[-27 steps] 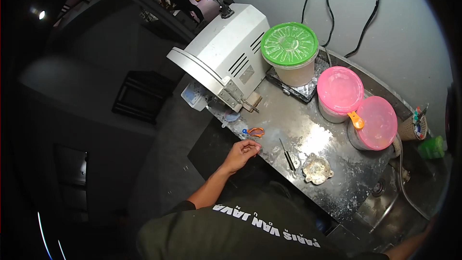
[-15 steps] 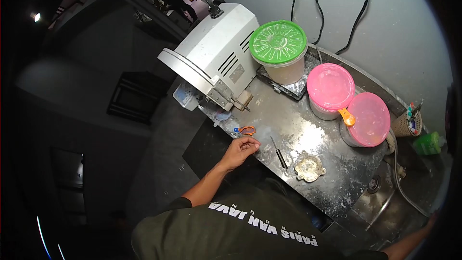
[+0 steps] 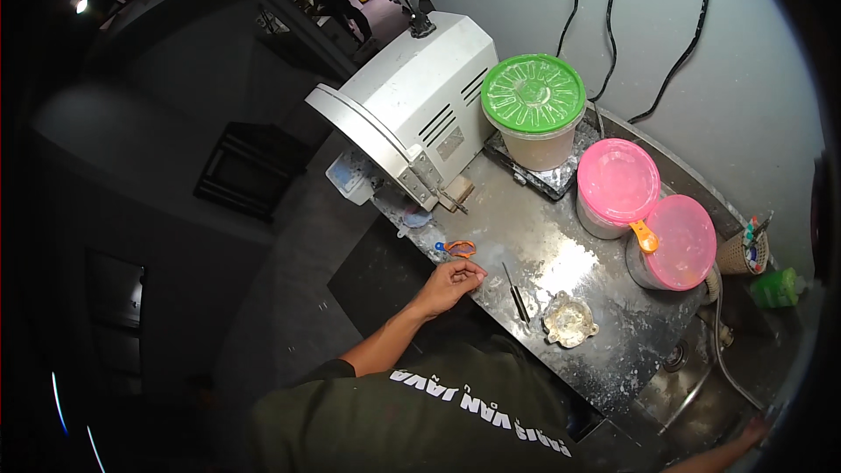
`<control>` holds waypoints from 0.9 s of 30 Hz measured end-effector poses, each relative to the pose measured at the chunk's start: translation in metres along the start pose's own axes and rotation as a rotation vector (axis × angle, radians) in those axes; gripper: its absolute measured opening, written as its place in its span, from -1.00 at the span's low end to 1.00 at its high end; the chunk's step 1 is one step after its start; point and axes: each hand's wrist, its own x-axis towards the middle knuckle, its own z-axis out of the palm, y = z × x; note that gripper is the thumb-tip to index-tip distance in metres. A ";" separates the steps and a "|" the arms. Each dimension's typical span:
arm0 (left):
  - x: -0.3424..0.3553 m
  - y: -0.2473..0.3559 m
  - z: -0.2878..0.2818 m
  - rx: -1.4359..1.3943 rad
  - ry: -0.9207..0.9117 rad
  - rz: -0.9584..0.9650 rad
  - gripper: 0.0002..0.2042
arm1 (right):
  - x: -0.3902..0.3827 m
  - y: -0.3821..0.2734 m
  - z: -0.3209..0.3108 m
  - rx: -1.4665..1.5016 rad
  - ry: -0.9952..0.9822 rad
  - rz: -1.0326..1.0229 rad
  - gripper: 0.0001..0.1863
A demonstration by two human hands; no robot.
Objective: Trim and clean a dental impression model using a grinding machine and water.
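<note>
My left hand (image 3: 455,287) is at the counter's front edge (image 3: 484,305), fingertips pinched together; whether anything small is between them is hidden. Close by lie an orange-and-blue tool (image 3: 457,248), a thin dark-handled tool (image 3: 519,302) and a crusted metal dish with side lugs (image 3: 569,320). My right hand (image 3: 748,434) is low at the right rim of the view, by the sink (image 3: 653,394); it is blurred and dim, so its grip is unclear.
A white machine (image 3: 407,74) stands at the back left, beside a green-lidded tub (image 3: 533,96) on a dark stand. Two pink-lidded tubs (image 3: 616,177), an orange scoop (image 3: 646,236), a woven holder (image 3: 736,254) and a green bottle (image 3: 771,289) are rightward. A person is far behind.
The view has shifted slightly. My right hand now shows more at the right rim, lower and further left in the picture. My left hand keeps its pinched shape by the counter's edge.
</note>
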 end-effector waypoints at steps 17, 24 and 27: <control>0.004 0.032 0.006 -0.003 -0.095 0.136 -0.82 | -0.094 0.003 -0.049 0.312 0.122 0.295 -0.49; -0.064 0.178 0.048 0.067 -0.420 0.948 -0.87 | -0.099 0.007 -0.070 0.320 0.184 0.358 -0.52; -0.092 0.221 0.064 -0.271 -0.877 1.016 -0.81 | -0.096 0.019 -0.087 0.333 0.205 0.385 -0.53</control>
